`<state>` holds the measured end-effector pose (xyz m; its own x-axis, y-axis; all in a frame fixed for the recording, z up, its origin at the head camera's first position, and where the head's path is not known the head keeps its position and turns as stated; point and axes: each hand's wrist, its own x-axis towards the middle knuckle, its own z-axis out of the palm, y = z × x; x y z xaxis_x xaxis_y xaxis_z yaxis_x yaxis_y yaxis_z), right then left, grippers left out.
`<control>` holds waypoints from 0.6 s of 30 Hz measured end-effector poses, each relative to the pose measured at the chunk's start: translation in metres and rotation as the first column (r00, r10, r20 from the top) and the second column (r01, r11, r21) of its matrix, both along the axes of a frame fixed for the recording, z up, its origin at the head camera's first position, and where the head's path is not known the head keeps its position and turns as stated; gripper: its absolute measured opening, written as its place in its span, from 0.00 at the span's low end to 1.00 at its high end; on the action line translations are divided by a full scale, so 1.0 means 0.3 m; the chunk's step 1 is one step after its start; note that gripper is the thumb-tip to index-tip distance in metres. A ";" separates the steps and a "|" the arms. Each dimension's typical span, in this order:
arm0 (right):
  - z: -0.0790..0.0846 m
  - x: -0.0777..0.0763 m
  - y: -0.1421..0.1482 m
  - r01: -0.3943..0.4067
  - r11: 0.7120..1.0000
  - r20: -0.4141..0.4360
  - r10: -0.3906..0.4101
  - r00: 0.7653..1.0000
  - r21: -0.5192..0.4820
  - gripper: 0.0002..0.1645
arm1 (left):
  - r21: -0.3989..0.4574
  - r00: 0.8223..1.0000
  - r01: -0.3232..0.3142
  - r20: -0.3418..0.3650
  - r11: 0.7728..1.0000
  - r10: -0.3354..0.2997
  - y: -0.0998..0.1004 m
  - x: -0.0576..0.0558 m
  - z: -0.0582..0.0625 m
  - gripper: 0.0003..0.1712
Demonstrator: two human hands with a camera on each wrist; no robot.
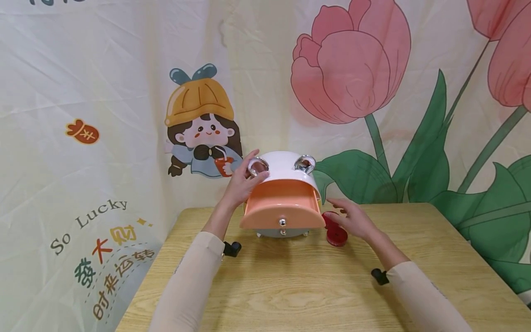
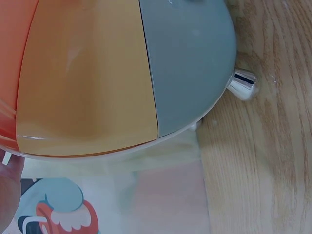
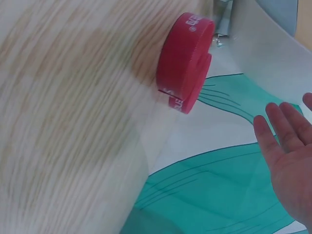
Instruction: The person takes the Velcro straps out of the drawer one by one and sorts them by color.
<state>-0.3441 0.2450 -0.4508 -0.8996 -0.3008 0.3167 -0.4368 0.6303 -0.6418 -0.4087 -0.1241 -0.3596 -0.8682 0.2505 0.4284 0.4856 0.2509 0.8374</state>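
A small drawer box stands on the table, with a white rounded top [image 1: 282, 163] and two silver ear-shaped rings. Its orange top drawer [image 1: 283, 216] is pulled out and has a silver knob. Below it are a yellow drawer [image 2: 87, 78] and a grey-blue drawer [image 2: 190, 63], both pushed in. My left hand [image 1: 244, 182] holds the box's left ear between thumb and fingers. Beside the box's right side, my right hand [image 3: 292, 165] has its fingers extended and holds nothing. A red coiled strap with white lettering [image 3: 183, 58] lies on the table near it, apart from the fingers.
The wooden table [image 1: 286, 290] has its back edge against a printed cloth [image 1: 265, 92] with tulips and a cartoon figure. Silver feet [image 2: 243, 84] hold the box off the tabletop. Black camera mounts [image 1: 232, 249] sit at both wrists.
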 end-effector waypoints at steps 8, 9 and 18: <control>0.017 0.006 -0.010 -0.013 0.999 -0.021 0.012 1.000 -0.048 0.38 | -0.002 1.000 0.004 -0.021 1.000 -0.004 0.001 0.008 0.004 0.47; 0.019 0.008 -0.012 -0.015 0.998 -0.029 0.013 0.999 -0.058 0.37 | -0.003 1.000 0.002 -0.025 1.000 -0.002 0.001 0.008 0.003 0.47; 0.056 0.029 -0.039 -0.066 0.985 -0.135 0.044 0.990 -0.158 0.32 | -0.008 0.999 -0.010 -0.042 1.000 0.010 0.000 0.008 -0.002 0.46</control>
